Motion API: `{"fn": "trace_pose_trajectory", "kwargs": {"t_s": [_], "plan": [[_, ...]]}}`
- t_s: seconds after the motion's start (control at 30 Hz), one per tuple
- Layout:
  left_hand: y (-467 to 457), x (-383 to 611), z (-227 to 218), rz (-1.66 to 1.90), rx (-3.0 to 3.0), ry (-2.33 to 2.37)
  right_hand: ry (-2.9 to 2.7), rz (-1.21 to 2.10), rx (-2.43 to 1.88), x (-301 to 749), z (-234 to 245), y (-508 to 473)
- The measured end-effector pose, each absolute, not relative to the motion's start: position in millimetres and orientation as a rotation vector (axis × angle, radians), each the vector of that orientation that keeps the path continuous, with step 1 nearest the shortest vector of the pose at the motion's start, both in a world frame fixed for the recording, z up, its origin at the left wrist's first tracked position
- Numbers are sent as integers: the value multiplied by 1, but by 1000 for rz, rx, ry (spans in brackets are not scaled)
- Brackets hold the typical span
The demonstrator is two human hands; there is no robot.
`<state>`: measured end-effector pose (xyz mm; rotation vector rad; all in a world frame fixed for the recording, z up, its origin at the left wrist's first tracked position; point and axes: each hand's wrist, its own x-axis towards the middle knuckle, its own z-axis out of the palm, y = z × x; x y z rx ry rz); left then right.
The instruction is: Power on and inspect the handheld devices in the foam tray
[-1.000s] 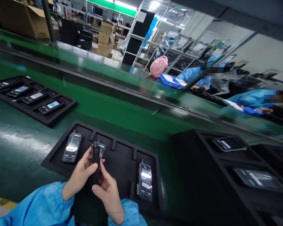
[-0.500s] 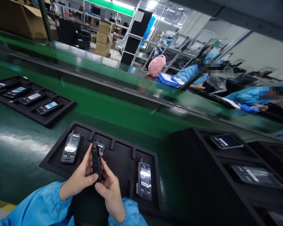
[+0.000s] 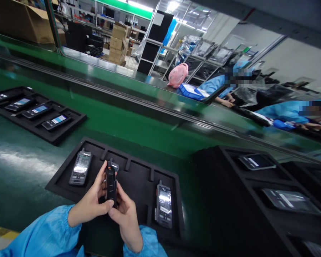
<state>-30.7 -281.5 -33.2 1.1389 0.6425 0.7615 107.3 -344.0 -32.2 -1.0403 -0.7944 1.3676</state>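
Observation:
Both my left hand [image 3: 92, 203] and my right hand [image 3: 127, 216] are closed around a black handheld radio [image 3: 111, 185]. It is held upright with its narrow side edge towards me, so its screen is hidden. Beneath it lies a black foam tray [image 3: 135, 187]. In the tray's left slot rests a handheld radio with a screen [image 3: 81, 167], and another radio [image 3: 164, 205] lies in the right slot. A third radio [image 3: 114, 166] is mostly covered by the one in my hands.
Another foam tray [image 3: 55, 137] with several lit handsets sits at the left. Stacked black trays [image 3: 216, 185] with flat screened devices [image 3: 290, 200] stand at the right. Beyond the green conveyor [image 3: 139, 134] are a pink fan [image 3: 178, 75] and co-workers in blue sleeves [image 3: 212, 84].
The radio in my hands has turned slightly, showing more of its side edge. Both hands keep their hold. Across the line, the co-workers' hands have shifted a little.

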Motion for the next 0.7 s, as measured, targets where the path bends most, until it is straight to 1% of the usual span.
{"fn": "trace_pose_trajectory", "kwargs": {"t_s": [0.27, 0.5, 0.7], "plan": [[-283, -30, -27, 818, 949, 573, -769, 1368, -1029, 107, -26, -345], [-287, -26, -25, 837, 958, 671, -778, 1377, -1007, 106, -32, -344], [-285, -27, -30, 829, 980, 633, -793, 1399, -1018, 106, -33, -344]]}}
